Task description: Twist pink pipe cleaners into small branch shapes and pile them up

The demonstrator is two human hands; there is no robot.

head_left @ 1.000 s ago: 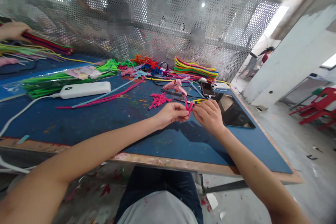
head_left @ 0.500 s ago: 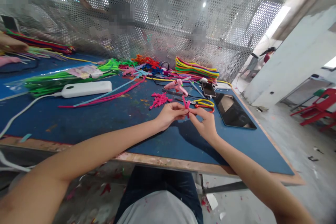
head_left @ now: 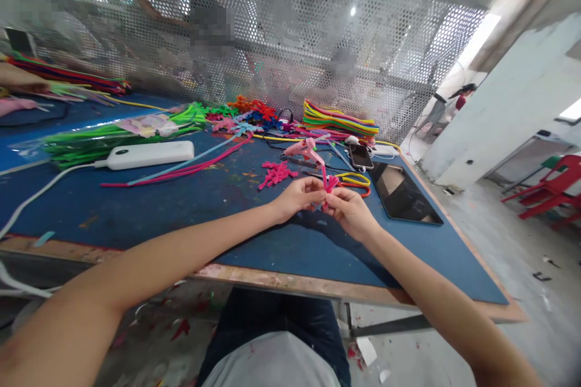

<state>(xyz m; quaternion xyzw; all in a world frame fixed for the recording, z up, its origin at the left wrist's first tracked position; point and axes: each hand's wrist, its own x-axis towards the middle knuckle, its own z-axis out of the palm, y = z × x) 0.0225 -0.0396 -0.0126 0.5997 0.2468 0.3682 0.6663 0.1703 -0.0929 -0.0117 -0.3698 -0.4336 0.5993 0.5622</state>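
Observation:
Pinched between both hands is a bent pink pipe cleaner [head_left: 331,182], held above the blue table mat. My left hand [head_left: 302,196] grips it from the left with thumb and forefinger. From the right, the fingers of my right hand [head_left: 351,208] close on it too, and its loops stick up between them. Just beyond lie a pink glue gun [head_left: 303,147] and scissors [head_left: 356,179] with yellow and orange handles, partly covered by my right hand. A small heap of pink pipe cleaner pieces [head_left: 276,173] rests left of my fingers.
A white power strip [head_left: 150,155] and bagged green pipe cleaners [head_left: 91,140] lie on the left. A tablet [head_left: 406,193] and a phone [head_left: 361,156] are at right. Coloured bundles [head_left: 340,118] line the perforated metal screen [head_left: 281,24]. A co-worker's hand [head_left: 20,77] is far left.
The pink pipe cleaner has turned in my fingers, and more of its loops now show above them. My right hand has shifted slightly and curled its fingers closer.

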